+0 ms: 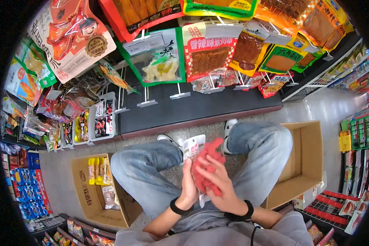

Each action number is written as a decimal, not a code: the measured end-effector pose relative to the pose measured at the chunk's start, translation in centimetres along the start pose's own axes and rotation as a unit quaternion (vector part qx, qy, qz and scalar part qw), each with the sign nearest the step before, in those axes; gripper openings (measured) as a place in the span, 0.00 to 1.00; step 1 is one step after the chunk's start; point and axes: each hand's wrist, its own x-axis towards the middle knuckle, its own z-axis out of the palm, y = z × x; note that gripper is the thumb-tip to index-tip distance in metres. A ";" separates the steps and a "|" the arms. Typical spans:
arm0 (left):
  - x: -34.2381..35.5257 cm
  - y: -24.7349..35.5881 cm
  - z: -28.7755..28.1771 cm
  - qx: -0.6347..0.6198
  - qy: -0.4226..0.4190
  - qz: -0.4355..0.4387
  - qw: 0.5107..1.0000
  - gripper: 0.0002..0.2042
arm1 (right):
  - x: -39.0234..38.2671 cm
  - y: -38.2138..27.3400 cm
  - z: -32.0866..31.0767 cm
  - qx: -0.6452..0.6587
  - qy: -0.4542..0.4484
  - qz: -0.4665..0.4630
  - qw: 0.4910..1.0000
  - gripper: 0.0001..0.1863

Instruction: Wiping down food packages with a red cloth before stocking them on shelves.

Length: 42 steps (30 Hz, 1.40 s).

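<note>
You're in a shop, likely a grocery or snack store. Ahead of you: bright food pouches (211,59) on metal hooks, label holders (146,103) at the hook ends, a dark display base (160,112) below. Stocked racks (361,131) line your right; blue packets (26,192) fill shelving left. Shiny grey aisle floor (322,110).

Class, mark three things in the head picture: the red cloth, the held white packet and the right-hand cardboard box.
Red cloth (213,151), head view: upper folds.
Held white packet (194,144), head view: upper panel.
Right-hand cardboard box (312,153), head view: right inner wall.
</note>
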 end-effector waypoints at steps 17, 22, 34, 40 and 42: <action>-2.8 -0.9 -3.5 -0.149 -0.201 -0.010 0.968 0.32 | 2.1 6.4 -3.5 0.406 0.188 0.235 0.863 0.23; -1.0 0.0 -2.7 0.095 -0.081 0.147 0.981 0.29 | 0.0 6.5 -1.0 0.470 0.074 0.337 0.813 0.22; -0.3 2.2 -2.8 0.479 0.114 0.297 0.818 0.35 | 0.2 3.7 -2.0 0.536 0.047 0.313 0.782 0.30; 0.6 2.6 -3.9 0.563 0.036 0.340 0.752 0.24 | 0.1 2.5 -1.5 0.364 0.003 0.241 0.900 0.33; 1.1 2.3 -4.8 0.497 -0.005 0.311 0.810 0.24 | 0.1 1.6 -0.7 0.276 -0.018 0.177 0.944 0.34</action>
